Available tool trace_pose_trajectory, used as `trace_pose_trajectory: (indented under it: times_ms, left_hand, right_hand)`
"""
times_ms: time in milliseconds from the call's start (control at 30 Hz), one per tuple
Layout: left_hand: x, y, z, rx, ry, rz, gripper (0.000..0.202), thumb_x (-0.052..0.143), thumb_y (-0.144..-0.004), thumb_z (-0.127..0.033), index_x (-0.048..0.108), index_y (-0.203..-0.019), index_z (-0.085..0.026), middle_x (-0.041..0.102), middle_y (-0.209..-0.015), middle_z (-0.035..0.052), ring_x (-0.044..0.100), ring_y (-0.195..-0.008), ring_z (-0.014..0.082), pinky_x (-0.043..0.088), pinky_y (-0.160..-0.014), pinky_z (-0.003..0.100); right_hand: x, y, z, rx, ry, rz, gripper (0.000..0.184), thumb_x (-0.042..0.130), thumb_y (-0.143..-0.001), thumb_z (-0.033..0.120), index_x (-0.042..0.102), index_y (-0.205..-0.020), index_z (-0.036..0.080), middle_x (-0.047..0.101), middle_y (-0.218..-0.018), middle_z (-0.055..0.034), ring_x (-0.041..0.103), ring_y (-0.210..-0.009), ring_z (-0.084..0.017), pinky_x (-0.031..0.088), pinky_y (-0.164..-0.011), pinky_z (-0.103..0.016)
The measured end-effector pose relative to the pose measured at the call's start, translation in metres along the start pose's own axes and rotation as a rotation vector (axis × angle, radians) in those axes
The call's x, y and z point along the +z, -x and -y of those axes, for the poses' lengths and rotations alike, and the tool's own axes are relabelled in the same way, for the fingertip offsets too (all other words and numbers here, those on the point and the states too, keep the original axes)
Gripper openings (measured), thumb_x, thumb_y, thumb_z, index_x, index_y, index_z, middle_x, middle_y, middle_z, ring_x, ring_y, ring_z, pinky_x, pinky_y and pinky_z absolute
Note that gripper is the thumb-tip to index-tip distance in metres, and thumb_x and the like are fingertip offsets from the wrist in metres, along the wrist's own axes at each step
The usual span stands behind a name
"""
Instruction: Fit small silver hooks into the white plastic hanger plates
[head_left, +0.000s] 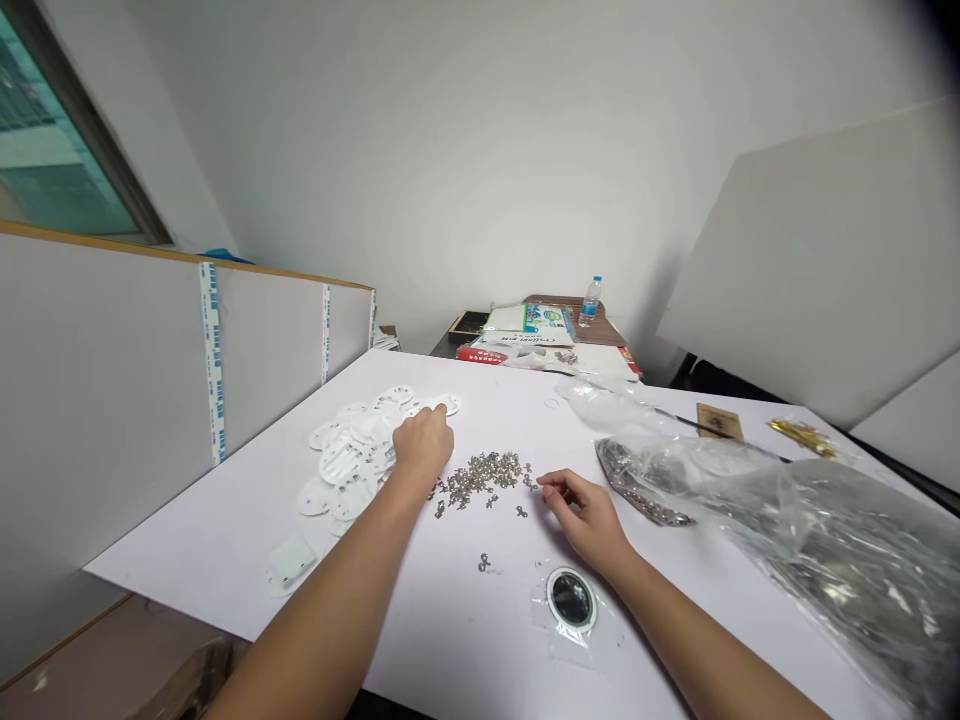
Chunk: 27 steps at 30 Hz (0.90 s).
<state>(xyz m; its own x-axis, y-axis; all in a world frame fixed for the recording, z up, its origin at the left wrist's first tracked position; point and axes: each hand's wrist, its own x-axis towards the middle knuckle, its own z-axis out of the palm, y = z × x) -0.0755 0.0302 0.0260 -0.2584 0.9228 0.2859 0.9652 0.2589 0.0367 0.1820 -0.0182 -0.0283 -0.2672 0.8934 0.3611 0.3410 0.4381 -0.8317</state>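
My left hand (424,440) is over the right side of a pile of white plastic discs (352,450). Its fingers curl away from me, so their tips and anything in them are hidden. One white disc (451,403) shows just past the knuckles. Between my hands lies a heap of small metal clips (484,474), with a few strays in front, such as a single clip (484,563). My right hand (585,510) is at the heap's right edge, thumb and index fingertips close together beside the outermost clips. Whatever they pinch is too small to make out.
A round black piece with a white rim (571,598) lies on clear film near my right forearm. To the right is a large plastic bag (795,520) holding metal pieces. Farther back are a brown card (718,421), gold packets (802,437) and a water bottle (590,302). A partition (270,350) borders the left.
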Motion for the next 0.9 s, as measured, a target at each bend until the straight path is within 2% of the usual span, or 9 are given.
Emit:
trace_pose_trajectory:
  times_ms: [167, 300, 367, 467, 567, 667, 767, 833, 900]
  left_hand:
    - [-0.005, 0.005, -0.003, 0.067, 0.15, -0.159, 0.032, 0.041, -0.09, -0.02, 0.065, -0.111, -0.029, 0.069, -0.103, 0.0045, 0.065, -0.083, 0.0247, 0.045, -0.067, 0.034]
    - [-0.012, 0.02, -0.016, 0.249, 0.52, -0.268, 0.026, 0.045, -0.092, -0.025, 0.067, -0.105, -0.027, 0.07, -0.106, 0.0012, 0.064, -0.087, 0.0186, 0.046, -0.076, 0.03]
    - [-0.015, 0.031, -0.027, 0.335, 0.752, -0.203, 0.024, 0.049, -0.092, -0.031, 0.069, -0.102, -0.024, 0.071, -0.097, 0.0013, 0.061, -0.074, 0.0147, 0.046, -0.072, 0.027]
    - [-0.016, 0.049, -0.044, 0.383, 1.034, 0.006, 0.027, 0.054, -0.09, -0.039, 0.071, -0.101, -0.022, 0.065, -0.072, 0.0, 0.05, -0.057, 0.0116, 0.041, -0.057, 0.024]
    - [-0.014, 0.061, -0.056, 0.399, 1.18, 0.147, 0.031, 0.056, -0.088, -0.044, 0.07, -0.101, -0.019, 0.058, -0.063, -0.0007, 0.047, -0.056, 0.0115, 0.037, -0.054, 0.024]
    - [-0.012, 0.061, -0.057, 0.42, 1.151, 0.164, 0.03, 0.054, -0.09, -0.042, 0.069, -0.104, -0.02, 0.063, -0.076, 0.0014, 0.05, -0.061, 0.0118, 0.04, -0.058, 0.024]
    - [-0.011, 0.052, -0.051, 0.456, 0.994, 0.136, 0.025, 0.051, -0.092, -0.036, 0.068, -0.103, -0.023, 0.066, -0.098, 0.003, 0.058, -0.078, 0.0143, 0.044, -0.069, 0.025]
    - [-0.008, 0.045, -0.045, 0.465, 0.855, 0.154, 0.023, 0.049, -0.092, -0.033, 0.069, -0.099, -0.024, 0.066, -0.099, 0.0027, 0.06, -0.087, 0.0163, 0.045, -0.076, 0.027]
    - [-0.004, 0.04, -0.041, 0.475, 0.745, 0.195, 0.023, 0.048, -0.092, -0.032, 0.069, -0.096, -0.024, 0.066, -0.097, 0.0021, 0.06, -0.087, 0.017, 0.045, -0.08, 0.029]
  right_hand:
    - [0.001, -0.001, -0.003, 0.013, -0.023, -0.003, 0.021, 0.053, -0.092, 0.035, 0.066, -0.098, 0.02, 0.066, -0.078, -0.0026, 0.056, -0.067, -0.017, 0.042, -0.061, -0.029]
    - [0.002, 0.0, -0.003, 0.004, -0.072, -0.011, 0.024, 0.054, -0.092, 0.036, 0.063, -0.106, 0.019, 0.066, -0.085, -0.0049, 0.059, -0.075, -0.019, 0.046, -0.067, -0.03]
    - [0.003, 0.0, -0.001, -0.002, -0.145, -0.027, 0.032, 0.056, -0.091, 0.037, 0.057, -0.118, 0.02, 0.065, -0.1, -0.0078, 0.06, -0.081, -0.019, 0.049, -0.07, -0.032]
    - [0.006, 0.0, 0.003, 0.01, -0.288, -0.028, 0.046, 0.059, -0.09, 0.04, 0.046, -0.13, 0.022, 0.06, -0.115, -0.0101, 0.061, -0.083, -0.018, 0.052, -0.07, -0.032]
    - [0.007, 0.0, 0.006, 0.016, -0.368, 0.008, 0.039, 0.06, -0.089, 0.042, 0.052, -0.12, 0.02, 0.064, -0.095, -0.006, 0.061, -0.072, -0.017, 0.052, -0.065, -0.03]
    - [0.006, 0.001, 0.006, 0.032, -0.388, 0.004, 0.027, 0.06, -0.089, 0.042, 0.056, -0.104, 0.02, 0.063, -0.08, -0.002, 0.059, -0.065, -0.016, 0.05, -0.06, -0.028]
    - [0.003, 0.0, 0.004, 0.071, -0.411, -0.07, 0.025, 0.062, -0.088, 0.043, 0.055, -0.096, 0.02, 0.062, -0.081, -0.0009, 0.058, -0.065, -0.015, 0.051, -0.057, -0.026]
    - [0.002, -0.003, 0.003, 0.101, -0.451, -0.111, 0.026, 0.064, -0.087, 0.043, 0.054, -0.093, 0.02, 0.061, -0.081, -0.0006, 0.059, -0.064, -0.014, 0.051, -0.055, -0.026]
    - [0.001, -0.005, 0.002, 0.139, -0.52, -0.125, 0.029, 0.065, -0.085, 0.045, 0.053, -0.093, 0.02, 0.062, -0.081, -0.0012, 0.061, -0.066, -0.015, 0.052, -0.054, -0.025]
